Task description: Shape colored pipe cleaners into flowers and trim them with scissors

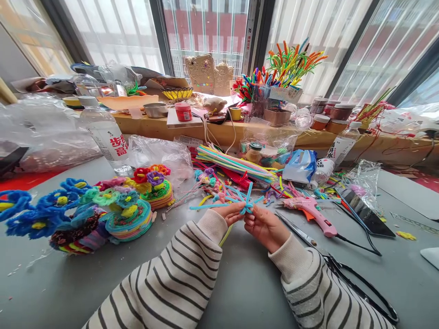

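Note:
Both hands meet over the grey table [240, 283], pinched together on a light blue pipe cleaner bundle [240, 203] whose ends stick out like a star. My left hand [230, 213] grips it from the left, fingers closed. My right hand [265, 226] pinches it from the right at the middle knot. Striped sleeves cover both arms.
Finished pipe cleaner flowers [113, 210] lie at the left. A pink glue gun [310, 212], scissors [298, 230] and a dark tablet [365, 212] lie at the right. Loose coloured pipe cleaners [236, 164] and a water bottle [104, 132] stand behind. A cluttered wooden shelf [219, 130] runs below the window.

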Available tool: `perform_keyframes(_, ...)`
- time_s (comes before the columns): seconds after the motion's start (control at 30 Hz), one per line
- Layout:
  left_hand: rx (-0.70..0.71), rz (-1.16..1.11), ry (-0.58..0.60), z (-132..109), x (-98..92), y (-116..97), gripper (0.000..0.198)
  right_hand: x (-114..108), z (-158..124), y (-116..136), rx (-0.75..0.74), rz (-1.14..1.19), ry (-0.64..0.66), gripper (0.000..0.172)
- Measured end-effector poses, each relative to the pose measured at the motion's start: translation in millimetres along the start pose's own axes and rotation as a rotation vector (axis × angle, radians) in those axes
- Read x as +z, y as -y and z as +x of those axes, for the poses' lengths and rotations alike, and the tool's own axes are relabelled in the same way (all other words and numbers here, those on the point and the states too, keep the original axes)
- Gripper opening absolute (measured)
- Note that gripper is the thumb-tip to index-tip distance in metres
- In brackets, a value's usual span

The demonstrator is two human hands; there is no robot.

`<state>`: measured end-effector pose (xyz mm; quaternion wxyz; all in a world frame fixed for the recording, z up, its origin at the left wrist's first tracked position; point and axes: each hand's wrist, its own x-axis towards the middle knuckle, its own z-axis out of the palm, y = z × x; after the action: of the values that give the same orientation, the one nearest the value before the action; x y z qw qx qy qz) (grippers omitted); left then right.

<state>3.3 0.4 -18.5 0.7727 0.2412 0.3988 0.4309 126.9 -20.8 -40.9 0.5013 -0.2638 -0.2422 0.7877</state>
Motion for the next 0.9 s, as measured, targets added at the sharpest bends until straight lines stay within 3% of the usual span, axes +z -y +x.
perform_keyframes(0.1, -0.036, -0.023, 0.064, 0, -1.0, 0, 0.005, -1, -1, 0, -0.009, 0.023, 0.039, 0.018)
perform_keyframes(0.33, -0.013, 0.023, 0.062, -1, -3.0, 1, 0.007, -2, 0, -3, -0.020, 0.041, 0.047, 0.020)
perform_keyframes(0.7, -0.024, 0.033, -0.054, 1, -1.2, -1, 0.011, -3, 3, -6, -0.057, -0.014, -0.033, 0.017)
perform_keyframes(0.8, -0.022, 0.016, -0.109, -1, 0.5, -3, 0.014, -3, 1, -1, -0.097, -0.202, -0.097, 0.017)
perform_keyframes(0.9, 0.000, -0.004, -0.163, -1, 1.6, -4, 0.018, -5, -3, 7, -0.353, -0.678, -0.176, 0.020)
